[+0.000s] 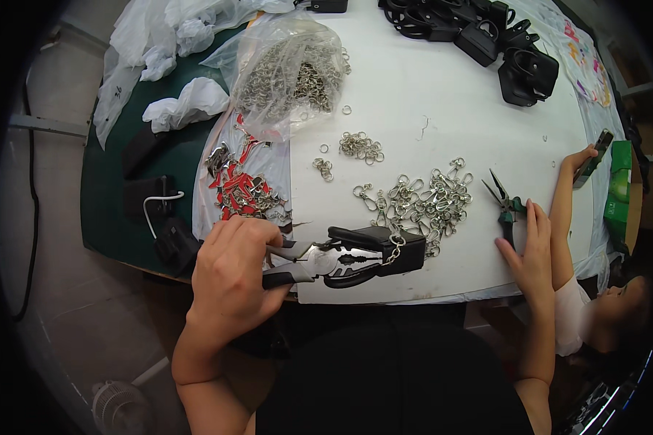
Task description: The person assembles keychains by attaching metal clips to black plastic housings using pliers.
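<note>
My left hand (pixel 236 272) is closed around the handles of combination pliers (pixel 326 262) with grey and black grips. Their jaws lie over the black loop handles of a small black bag-shaped case (pixel 406 250), beside a short metal chain (pixel 395 248) with a ring. My right hand (pixel 533 250) is spread, thumb apart from the fingers, around the green and black handles of needle-nose pliers (pixel 507 206). Those pliers rest on the table with jaws parted. Between the two tools lies a pile of silver swivel clasps (pixel 432 203).
Loose rings (pixel 361 147) lie near a clear bag of metal rings (pixel 290 80). Red and metal pieces (pixel 243 188) cover the left side. More black cases (pixel 528 76) sit at the far right. Another person's arm (pixel 563 210), with a phone (pixel 593 156), extends beside a green box (pixel 619 185).
</note>
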Demonstrator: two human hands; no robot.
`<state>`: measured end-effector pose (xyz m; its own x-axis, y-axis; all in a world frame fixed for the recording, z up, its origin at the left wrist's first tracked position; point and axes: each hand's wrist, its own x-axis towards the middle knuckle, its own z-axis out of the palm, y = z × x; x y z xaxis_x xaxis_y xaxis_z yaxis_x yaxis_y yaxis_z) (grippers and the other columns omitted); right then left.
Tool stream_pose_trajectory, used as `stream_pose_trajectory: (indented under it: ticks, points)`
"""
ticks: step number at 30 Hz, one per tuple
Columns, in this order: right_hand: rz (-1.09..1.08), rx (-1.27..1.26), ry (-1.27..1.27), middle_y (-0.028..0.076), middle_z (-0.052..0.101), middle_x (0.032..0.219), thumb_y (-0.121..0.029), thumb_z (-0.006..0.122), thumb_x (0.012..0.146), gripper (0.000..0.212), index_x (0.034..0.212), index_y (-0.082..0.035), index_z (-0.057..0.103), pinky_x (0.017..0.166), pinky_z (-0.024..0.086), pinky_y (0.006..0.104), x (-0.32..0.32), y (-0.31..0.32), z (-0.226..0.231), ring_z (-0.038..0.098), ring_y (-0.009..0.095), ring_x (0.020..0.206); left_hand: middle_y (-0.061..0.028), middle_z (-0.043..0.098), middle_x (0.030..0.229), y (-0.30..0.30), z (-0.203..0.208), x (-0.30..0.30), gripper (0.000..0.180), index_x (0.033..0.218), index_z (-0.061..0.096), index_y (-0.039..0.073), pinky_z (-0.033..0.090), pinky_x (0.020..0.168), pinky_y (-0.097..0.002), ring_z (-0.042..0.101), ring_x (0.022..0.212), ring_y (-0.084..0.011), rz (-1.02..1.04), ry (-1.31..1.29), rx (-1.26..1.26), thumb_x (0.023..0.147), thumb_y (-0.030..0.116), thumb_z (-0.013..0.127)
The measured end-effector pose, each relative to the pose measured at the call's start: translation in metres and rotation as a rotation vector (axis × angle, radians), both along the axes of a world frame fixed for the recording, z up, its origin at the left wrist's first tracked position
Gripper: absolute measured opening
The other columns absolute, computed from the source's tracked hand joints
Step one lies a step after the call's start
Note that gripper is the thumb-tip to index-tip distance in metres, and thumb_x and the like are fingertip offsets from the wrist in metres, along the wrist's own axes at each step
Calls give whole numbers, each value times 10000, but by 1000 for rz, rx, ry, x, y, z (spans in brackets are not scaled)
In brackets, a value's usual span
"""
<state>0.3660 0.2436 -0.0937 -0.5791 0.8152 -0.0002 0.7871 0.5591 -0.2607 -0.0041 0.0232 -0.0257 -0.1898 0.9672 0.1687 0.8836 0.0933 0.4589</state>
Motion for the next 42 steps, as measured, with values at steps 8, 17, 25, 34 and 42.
stream_pose_trajectory:
  ticks: [8,17,25,34,42]
  points:
    - [101,-460,296,178,557,1070,-86,739,774,459,1154,50,521,811,474,390,-42,-11,51,574,316,938,-87,580,882,3,11,-7,450,965,605,38,477,719,-384,580,811,-281,-94,97,-165,565,112,797]
    - [637,91,271,138,589,1016,-173,848,579,639,1129,-1,571,668,455,398,-90,-30,86,557,295,777,-82,607,821,5,17,-8,373,887,612,34,464,640,-378,593,741,-289,-92,86,-78,535,66,732]
    - [582,-154,289,140,634,934,-154,839,623,531,1068,24,612,631,501,356,-89,-36,95,616,281,733,-83,615,839,3,14,-9,447,895,615,19,474,644,-378,592,736,-285,-103,135,8,463,51,727]
    - [461,-552,289,149,663,940,-159,835,662,497,1070,27,619,684,532,353,-86,-36,101,659,299,788,-106,618,904,4,14,-16,606,973,639,-7,491,671,-392,608,799,-291,-172,302,162,380,76,727]
    - [584,-130,292,120,648,902,-151,829,592,517,1045,4,633,608,486,359,-81,-32,89,605,275,699,-104,611,910,1,16,5,468,948,619,24,476,682,-381,590,794,-293,-62,47,-58,528,59,822]
